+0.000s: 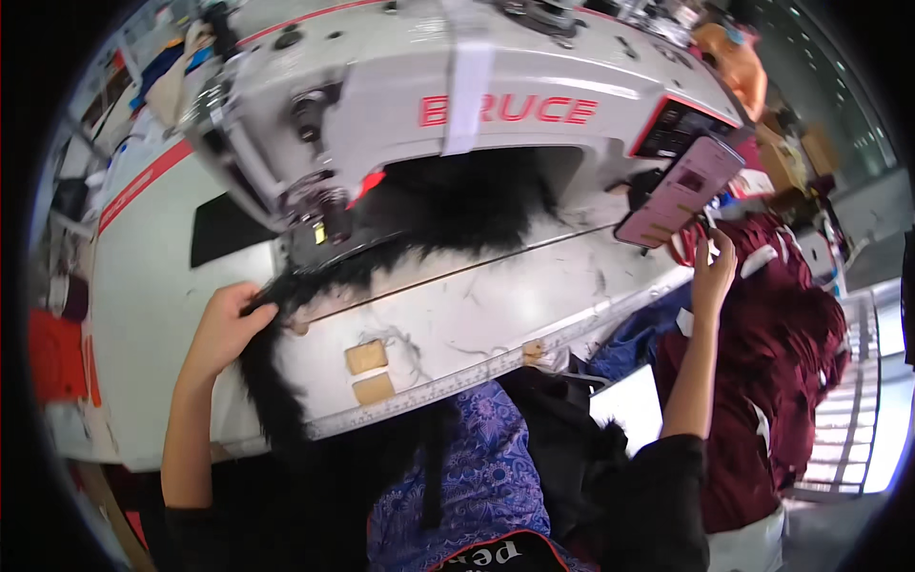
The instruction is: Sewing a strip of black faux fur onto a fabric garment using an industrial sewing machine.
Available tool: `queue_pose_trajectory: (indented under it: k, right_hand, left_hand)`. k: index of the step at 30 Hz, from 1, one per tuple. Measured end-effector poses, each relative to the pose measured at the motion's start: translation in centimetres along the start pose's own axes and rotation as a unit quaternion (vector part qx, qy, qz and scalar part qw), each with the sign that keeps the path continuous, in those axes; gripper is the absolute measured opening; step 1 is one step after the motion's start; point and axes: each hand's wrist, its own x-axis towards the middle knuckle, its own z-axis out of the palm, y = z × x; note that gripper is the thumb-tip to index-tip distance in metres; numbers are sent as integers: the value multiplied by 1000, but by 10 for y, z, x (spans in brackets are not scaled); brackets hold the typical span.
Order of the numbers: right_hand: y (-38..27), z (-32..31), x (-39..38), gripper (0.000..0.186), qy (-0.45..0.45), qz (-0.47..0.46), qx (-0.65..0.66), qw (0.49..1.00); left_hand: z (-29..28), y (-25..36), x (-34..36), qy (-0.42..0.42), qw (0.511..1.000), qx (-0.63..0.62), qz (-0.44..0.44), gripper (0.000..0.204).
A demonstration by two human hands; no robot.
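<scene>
Black furry fabric (457, 205) lies under the arm of a white and grey sewing machine (372, 119), and a strip of it hangs over the table's front edge at left. My left hand (232, 326) pinches this fabric between thumb and fingers, left of and nearer than the needle area (319, 214). Off to the right, my right hand (713, 272) is raised beside a phone (681, 191) mounted at the machine's right end. Its fingers are bent together near a small red item (684, 245); what they hold, if anything, is too small to make out.
Two small tan pieces (367, 357) and loose threads lie on the white table (477, 296). A measuring strip (448, 383) runs along its front edge. Maroon fabric (762, 381) is heaped at right, beside blue cloth (629, 334). A red-orange object (57, 355) stands at far left.
</scene>
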Motion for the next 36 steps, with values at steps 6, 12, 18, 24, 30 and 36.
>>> queue_pose_trajectory:
  k: [6, 12, 18, 24, 30, 36]
  right_hand:
    - [126, 54, 21, 60, -305, -15, 254, 918]
    - [174, 61, 53, 50, -224, 141, -19, 964]
    - [68, -12, -14, 48, -67, 289, 342, 891]
    - [-114, -79, -121, 34, -189, 367, 641, 647]
    - [-306, -66, -68, 75, -739, 150, 532, 385]
    - [-342, -44, -37, 77, -781, 148, 440, 418]
  left_hand:
    - [7, 2, 7, -2, 999, 42, 23, 16]
    - [20, -9, 6, 66, 996, -61, 10, 21]
    - [15, -8, -10, 79, 993, -93, -5, 15]
    - [21, 1, 3, 64, 994, -89, 21, 16]
    - [18, -5, -10, 85, 987, -127, 48, 15]
    - [19, 1, -13, 68, 988, -133, 30, 16]
